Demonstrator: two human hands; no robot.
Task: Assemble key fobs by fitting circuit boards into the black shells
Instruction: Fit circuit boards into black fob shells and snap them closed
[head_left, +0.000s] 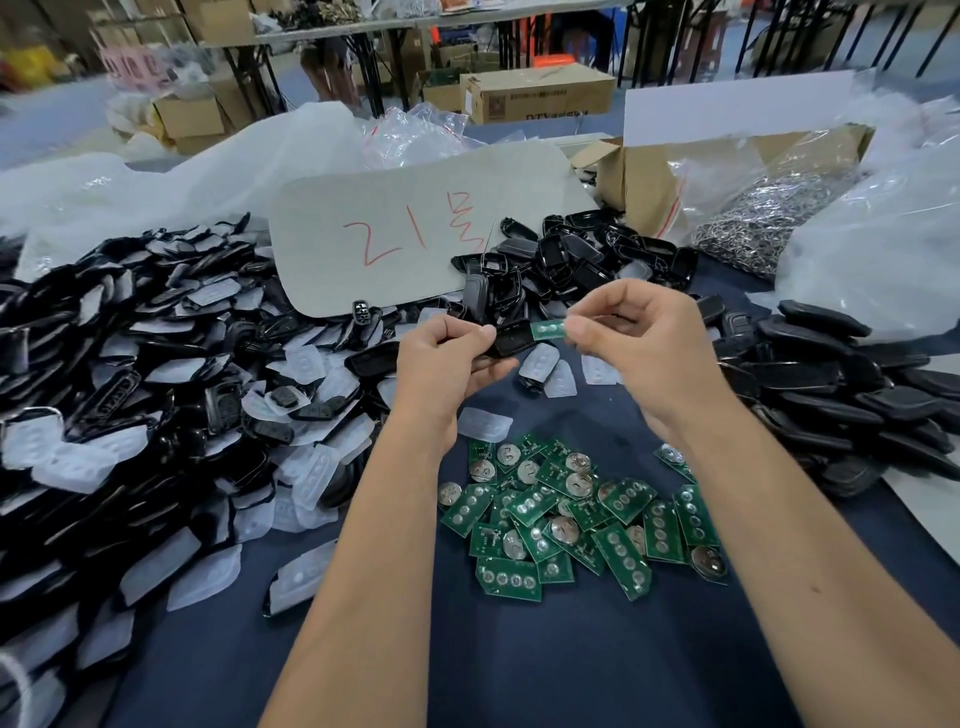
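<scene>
My left hand grips a black key fob shell, held up above the table. My right hand pinches a green circuit board by its right end. The board's left end meets the open end of the shell. Below my hands, several loose green circuit boards with round metal contacts lie in a pile on the dark blue table cover.
A big heap of black shells and clear rubber pads fills the left side. More black shells lie behind my hands, and black fobs are stacked on the right. A grey card with red writing, a cardboard box and a bag of metal rings stand behind.
</scene>
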